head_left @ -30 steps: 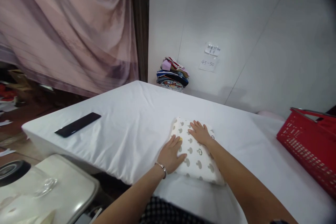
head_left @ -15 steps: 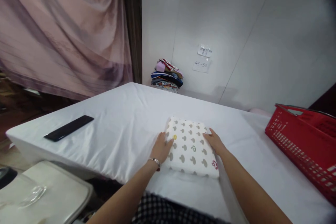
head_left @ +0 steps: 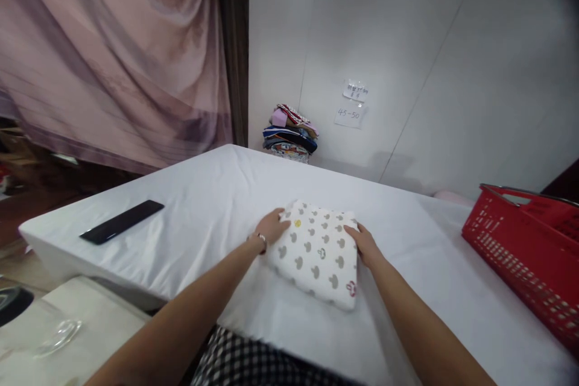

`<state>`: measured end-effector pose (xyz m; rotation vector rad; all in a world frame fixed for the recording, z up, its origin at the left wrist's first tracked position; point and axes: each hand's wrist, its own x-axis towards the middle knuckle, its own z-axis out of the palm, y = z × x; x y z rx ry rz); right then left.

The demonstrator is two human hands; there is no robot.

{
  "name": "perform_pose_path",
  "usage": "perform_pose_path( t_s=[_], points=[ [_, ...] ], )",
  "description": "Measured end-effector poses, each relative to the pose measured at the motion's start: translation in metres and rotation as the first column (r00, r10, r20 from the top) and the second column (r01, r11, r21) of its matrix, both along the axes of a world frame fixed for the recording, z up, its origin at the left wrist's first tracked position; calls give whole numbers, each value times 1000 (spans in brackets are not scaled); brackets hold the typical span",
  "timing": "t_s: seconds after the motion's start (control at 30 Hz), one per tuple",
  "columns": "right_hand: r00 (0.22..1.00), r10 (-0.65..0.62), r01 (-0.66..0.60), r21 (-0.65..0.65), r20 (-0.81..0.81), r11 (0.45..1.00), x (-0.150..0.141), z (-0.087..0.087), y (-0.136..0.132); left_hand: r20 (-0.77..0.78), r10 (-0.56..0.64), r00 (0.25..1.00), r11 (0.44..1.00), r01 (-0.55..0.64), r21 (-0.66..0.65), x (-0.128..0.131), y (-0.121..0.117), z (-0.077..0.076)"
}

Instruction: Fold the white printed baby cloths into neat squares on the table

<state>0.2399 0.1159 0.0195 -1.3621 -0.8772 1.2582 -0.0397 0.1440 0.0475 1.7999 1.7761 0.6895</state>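
Note:
A folded white cloth [head_left: 312,253] with grey mushroom-like shapes and a few coloured ones lies on the white-covered table [head_left: 203,211] before me. My left hand [head_left: 272,227], with a bracelet at the wrist, grips its left edge, thumb on top and the other fingers partly hidden at the side. Along the opposite edge, my right hand [head_left: 364,245] holds the cloth in the same way, its thumb over the upper right part. The cloth is turned slightly at an angle to the table.
A red perforated basket [head_left: 520,253] stands at the right. On the table's left lies a flat black object [head_left: 122,221]. Behind the far edge is a stack of folded fabrics [head_left: 290,132] by the wall. A white box-like surface [head_left: 58,319] is at lower left, below a pink curtain [head_left: 113,42].
Both hands have shifted a little left with the folded cloth, which has turned, its near edge swinging left. My left hand now sits farther up the left side.

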Motion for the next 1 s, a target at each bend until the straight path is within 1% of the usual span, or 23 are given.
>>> perform_pose_path(
  t_s=[0.03,0.07,0.1,0.17,0.23,0.27,0.33,0.37,0.4,0.47,0.5,0.53,0.57,0.63,0.67,0.7,0.73,0.77,0.83,0.9,0.93,0.97,1.0],
  points=[
    [999,-32,32,24,2,999,-6,-1,1,-63,6,998,999,-3,48,-6,13,8],
    [999,-45,44,29,24,999,-12,-3,2,-109,11,994,998,-5,59,-11,24,15],
    [997,-40,39,17,71,999,-17,-5,3,-147,22,989,999,-16,40,-17,34,20],
    [976,4,4,-39,219,999,-21,-10,6,-187,44,981,999,-44,3,-24,46,20],
    [910,34,-4,-72,412,997,-18,-14,7,-208,46,977,999,-48,-4,-26,44,9],
    [857,19,11,-56,516,998,-15,-15,8,-223,37,974,999,-35,15,-26,39,1],
    [719,-72,38,65,691,997,-10,-13,7,-264,21,964,996,4,94,-23,26,-18],
    [657,-128,18,154,743,988,-10,-9,7,-283,31,959,989,11,145,-21,19,-26],
    [616,-176,-25,243,768,970,-12,-4,6,-297,52,954,980,8,197,-19,13,-33],
    [595,-223,-156,383,773,911,-23,7,8,-300,106,948,963,-23,268,-16,5,-41],
    [586,-218,-225,416,780,881,-30,12,9,-296,123,947,959,-36,283,-15,4,-42],
    [560,-201,-289,417,803,862,-38,15,12,-292,130,947,958,-44,285,-15,3,-43],
    [512,-170,-341,381,842,859,-45,17,16,-290,129,948,959,-46,279,-16,4,-42],
    [371,-54,-390,208,927,897,-53,13,26,-282,113,953,966,-39,255,-18,6,-41],
    [305,19,-386,105,952,916,-54,8,30,-275,103,956,970,-35,242,-19,8,-41],
    [257,85,-373,18,963,928,-53,3,35,-267,94,959,973,-31,230,-20,10,-40],
    [229,131,-357,-42,965,933,-51,-3,39,-262,85,961,975,-27,219,-21,11,-40],
    [215,152,-347,-70,965,935,-49,-9,42,-258,76,963,978,-21,208,-21,12,-40],
    [219,147,-348,-63,965,935,-44,-16,45,-255,59,965,981,-9,194,-21,12,-40],
    [267,130,-352,-29,955,936,-41,-18,46,-245,63,967,981,-14,195,-21,9,-40],
    [313,121,-351,-4,942,936,-40,-18,46,-236,77,969,979,-29,200,-20,5,-40],
    [390,110,-341,33,914,939,-39,-17,45,-227,95,969,977,-48,207,-20,0,-40],
    [484,95,-321,76,870,944,-38,-16,42,-219,117,969,974,-69,217,-19,-6,-41]
  ],
)
